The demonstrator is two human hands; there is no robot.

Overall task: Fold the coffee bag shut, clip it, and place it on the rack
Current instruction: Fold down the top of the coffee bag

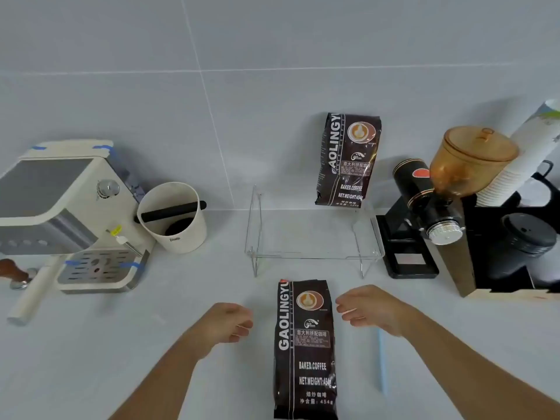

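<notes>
Even, diffuse, cool illumination is seen across the whole view; no harsh glare is recorded. Soft, faint shadows are cast on the countertop beneath the forearms. Wide-angle distortion is evident: tile lines on the wall are bowed and edge objects lean. Slight overall softness and compression blur are present, and fine print is rendered indistinctly.
</notes>
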